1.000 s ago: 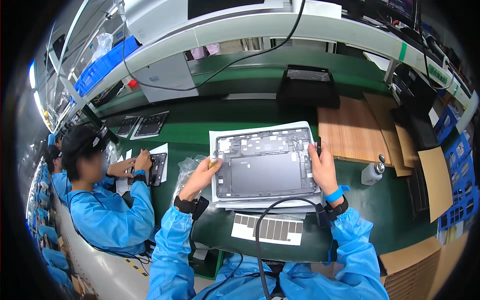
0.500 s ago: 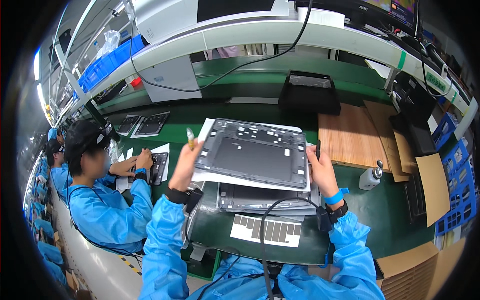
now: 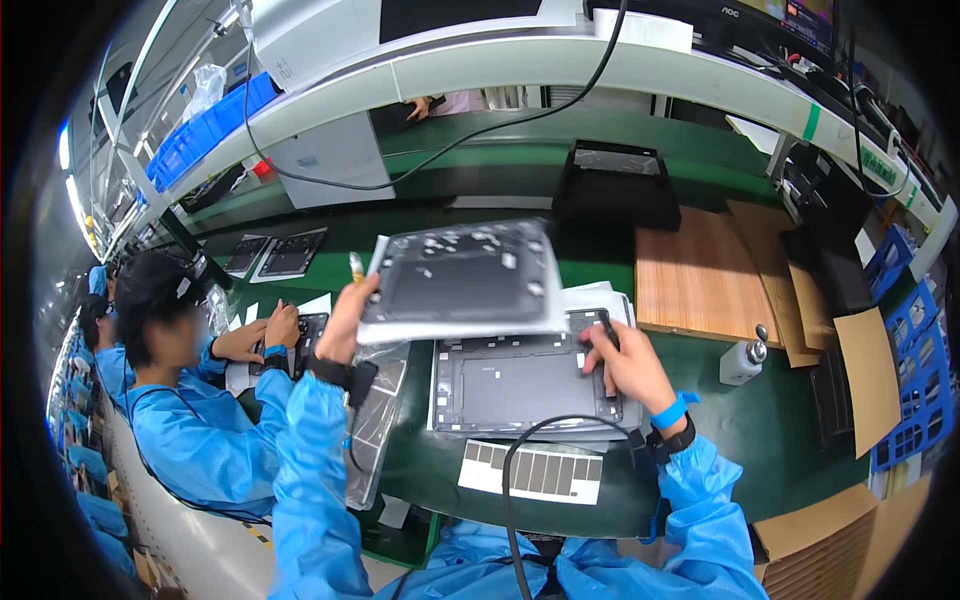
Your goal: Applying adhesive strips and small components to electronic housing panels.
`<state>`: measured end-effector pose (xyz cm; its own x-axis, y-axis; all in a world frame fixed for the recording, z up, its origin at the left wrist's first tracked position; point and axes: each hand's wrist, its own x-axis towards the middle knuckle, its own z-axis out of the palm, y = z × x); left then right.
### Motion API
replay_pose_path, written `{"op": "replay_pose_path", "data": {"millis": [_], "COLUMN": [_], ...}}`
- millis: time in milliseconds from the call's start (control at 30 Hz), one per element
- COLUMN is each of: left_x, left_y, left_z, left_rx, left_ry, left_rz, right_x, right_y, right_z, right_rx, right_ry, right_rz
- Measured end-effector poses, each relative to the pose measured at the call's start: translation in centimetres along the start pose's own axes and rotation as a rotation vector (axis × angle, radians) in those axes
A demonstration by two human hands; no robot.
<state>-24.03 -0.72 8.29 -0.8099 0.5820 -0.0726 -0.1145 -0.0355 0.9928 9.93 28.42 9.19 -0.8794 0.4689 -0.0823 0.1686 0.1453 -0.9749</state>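
Observation:
My left hand (image 3: 346, 322) grips the left edge of a dark tablet-shaped panel (image 3: 460, 275) with small white patches, a white sheet under it. The panel is raised, tilted and blurred. A small clear-and-yellow object (image 3: 357, 268) sticks up by that hand's fingers. My right hand (image 3: 637, 368) is over the right end of another dark panel (image 3: 500, 385), which lies on a stack with white sheets. A thin dark stick-like tool (image 3: 609, 330) is held among its bent fingers. Nearer me lies a white card with grey rectangles (image 3: 530, 470).
A white bottle with a metal top (image 3: 741, 362) stands at the right, near a wood-grain board (image 3: 700, 275) and cardboard. A black tray (image 3: 617, 185) is farther back. A co-worker in blue (image 3: 200, 430) handles a panel at the left. A black cable (image 3: 510, 480) hangs before me.
The raised panel has moved left with my left hand. My right hand has left its edge and come down over the stack, uncovering the panel below.

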Motion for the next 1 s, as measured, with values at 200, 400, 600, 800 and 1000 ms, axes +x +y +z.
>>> {"op": "replay_pose_path", "data": {"millis": [200, 400, 600, 800, 1000], "left_x": [15.0, 22.0, 23.6, 9.5, -14.6], "left_y": [-5.8, -11.0, -9.9, 3.4, 0.9], "left_z": [-6.5, -5.4, -5.0, 1.0, 14.6], "left_rx": [-0.129, 0.264, 1.610, 0.657, 0.095], "left_ry": [0.014, -0.065, 0.284, -0.070, -0.477], "left_rz": [-0.117, -0.104, 0.386, 0.064, 0.213], "right_x": [-2.7, -5.8, -6.2, -6.9, -8.9], "right_y": [0.3, 0.1, 1.4, -0.9, -3.5], "right_z": [-0.3, -2.2, -2.3, -0.3, 4.4], "right_rx": [-0.134, -0.051, -0.061, -0.146, -0.092], "right_ry": [0.189, 0.398, 0.452, 0.422, 0.203], "right_rz": [-0.147, -0.073, -0.087, -0.113, -0.352]}}
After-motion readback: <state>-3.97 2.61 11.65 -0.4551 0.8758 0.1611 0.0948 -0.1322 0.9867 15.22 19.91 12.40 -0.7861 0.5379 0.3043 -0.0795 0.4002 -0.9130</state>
